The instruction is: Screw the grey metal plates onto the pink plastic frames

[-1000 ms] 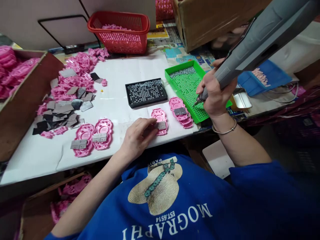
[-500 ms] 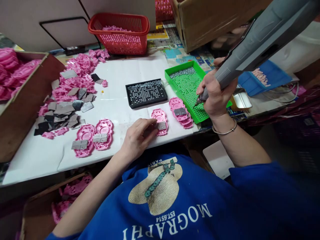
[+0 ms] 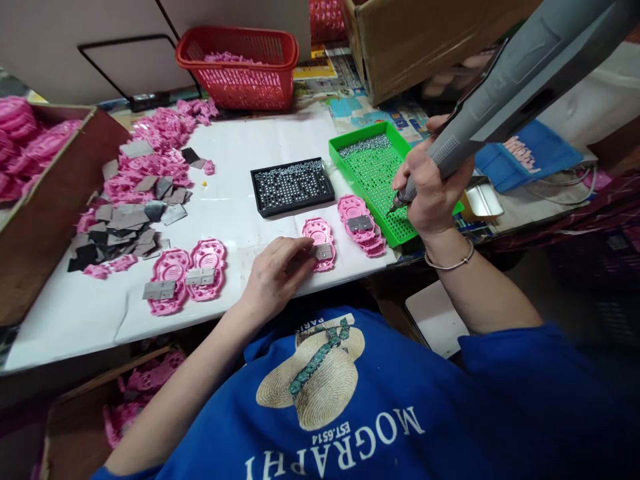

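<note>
My left hand (image 3: pixel 278 272) grips the left edge of a pink plastic part (image 3: pixel 317 230), which lies on the white board with a grey plate (image 3: pixel 323 251) across it. My right hand (image 3: pixel 434 187) is wrapped round a grey power screwdriver (image 3: pixel 470 120), its tip down at the near part of the green tray (image 3: pixel 373 175) of screws. A black tray (image 3: pixel 293 188) of screws lies left of the green one. Between my left hand and the green tray is a small stack of pink parts (image 3: pixel 356 217). Two more pink parts (image 3: pixel 207 257) with grey plates lie at the left.
Pink parts (image 3: pixel 165 133) and loose grey plates (image 3: pixel 123 230) are heaped at the left, beside a box (image 3: pixel 65 193). A red basket (image 3: pixel 240 80) and a cardboard box (image 3: pixel 415 47) stand behind. A blue bin (image 3: pixel 530 157) is at the right.
</note>
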`<state>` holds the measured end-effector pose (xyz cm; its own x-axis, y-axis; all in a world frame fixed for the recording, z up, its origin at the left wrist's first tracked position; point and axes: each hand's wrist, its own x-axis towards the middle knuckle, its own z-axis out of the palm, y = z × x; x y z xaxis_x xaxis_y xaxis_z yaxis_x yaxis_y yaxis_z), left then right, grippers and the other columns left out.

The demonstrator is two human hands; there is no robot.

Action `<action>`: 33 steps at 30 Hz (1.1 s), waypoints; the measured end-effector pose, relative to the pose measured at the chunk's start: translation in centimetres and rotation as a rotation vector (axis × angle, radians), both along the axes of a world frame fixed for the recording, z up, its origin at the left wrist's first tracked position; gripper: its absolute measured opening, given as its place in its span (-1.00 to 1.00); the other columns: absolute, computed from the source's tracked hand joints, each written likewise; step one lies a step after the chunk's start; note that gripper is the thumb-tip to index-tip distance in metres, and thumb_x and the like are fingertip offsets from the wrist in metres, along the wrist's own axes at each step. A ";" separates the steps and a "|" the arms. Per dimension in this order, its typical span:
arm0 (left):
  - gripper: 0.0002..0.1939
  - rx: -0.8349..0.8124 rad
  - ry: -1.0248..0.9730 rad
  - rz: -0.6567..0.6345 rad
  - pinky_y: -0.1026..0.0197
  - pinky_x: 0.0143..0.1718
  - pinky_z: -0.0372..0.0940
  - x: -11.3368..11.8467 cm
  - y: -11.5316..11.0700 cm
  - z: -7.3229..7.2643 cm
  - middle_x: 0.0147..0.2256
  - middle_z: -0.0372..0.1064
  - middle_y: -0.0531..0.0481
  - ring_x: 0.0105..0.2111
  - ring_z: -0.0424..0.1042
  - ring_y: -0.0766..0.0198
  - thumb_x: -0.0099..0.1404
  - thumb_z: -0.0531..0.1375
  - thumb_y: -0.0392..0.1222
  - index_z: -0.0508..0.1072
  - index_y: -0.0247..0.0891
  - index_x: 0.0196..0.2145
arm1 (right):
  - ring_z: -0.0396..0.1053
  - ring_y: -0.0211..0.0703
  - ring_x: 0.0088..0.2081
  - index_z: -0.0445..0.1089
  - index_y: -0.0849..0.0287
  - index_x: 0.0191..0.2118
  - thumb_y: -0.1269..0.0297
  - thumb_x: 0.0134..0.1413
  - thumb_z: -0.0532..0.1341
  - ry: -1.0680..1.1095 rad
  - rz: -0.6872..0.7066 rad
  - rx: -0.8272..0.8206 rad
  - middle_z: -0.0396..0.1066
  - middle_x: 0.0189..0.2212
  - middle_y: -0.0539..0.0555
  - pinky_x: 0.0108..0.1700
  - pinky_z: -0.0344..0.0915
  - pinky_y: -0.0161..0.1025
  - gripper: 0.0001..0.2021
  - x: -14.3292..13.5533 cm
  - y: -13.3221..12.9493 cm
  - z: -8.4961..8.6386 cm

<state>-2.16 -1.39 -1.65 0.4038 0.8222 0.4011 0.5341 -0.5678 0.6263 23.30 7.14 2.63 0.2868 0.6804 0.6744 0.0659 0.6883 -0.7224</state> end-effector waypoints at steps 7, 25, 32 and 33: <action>-0.76 0.011 0.005 0.003 0.20 -0.17 0.43 0.0 0.0 -0.1 -0.21 0.51 -0.06 -0.23 0.51 0.26 0.37 0.21 -0.21 0.43 -0.22 -0.01 | 0.17 -0.32 -0.67 0.29 -0.15 -0.10 -0.12 -0.02 0.36 0.004 -0.018 0.005 0.25 -0.51 -0.15 -0.62 0.17 -0.23 -0.59 0.1 0.2 -0.3; -0.76 0.024 -0.007 -0.008 0.23 -0.20 0.43 0.1 0.0 0.1 -0.21 0.50 -0.08 -0.24 0.51 0.27 0.37 0.22 -0.22 0.44 -0.27 -0.02 | 0.20 -0.29 -0.67 0.28 -0.11 -0.14 -0.08 -0.04 0.38 0.001 0.005 -0.023 0.25 -0.56 -0.16 -0.61 0.18 -0.20 -0.60 0.0 0.2 0.2; -0.69 -0.040 -0.061 0.013 0.20 -0.17 0.46 0.2 0.0 -0.2 -0.18 0.51 -0.10 -0.21 0.52 0.25 0.35 0.23 -0.21 0.42 -0.28 0.04 | 0.16 -0.32 -0.68 0.34 -0.07 -0.13 -0.02 -0.03 0.39 0.026 0.033 0.046 0.22 -0.61 -0.18 -0.65 0.13 -0.25 -0.63 -0.2 0.2 1.9; -0.65 -0.069 -0.079 0.014 0.19 -0.16 0.46 0.2 0.0 -0.2 -0.16 0.51 -0.11 -0.20 0.52 0.25 0.35 0.23 -0.21 0.40 -0.27 0.07 | 0.16 -0.31 -0.68 0.36 -0.06 -0.14 0.02 -0.02 0.39 0.045 0.048 0.069 0.23 -0.61 -0.17 -0.65 0.11 -0.25 -0.66 -0.6 -0.1 2.4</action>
<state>-1.96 -1.36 -1.84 0.3613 0.8544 0.3733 0.4892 -0.5146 0.7042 22.74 7.09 5.02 0.2860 0.6464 0.7073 0.0004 0.7381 -0.6747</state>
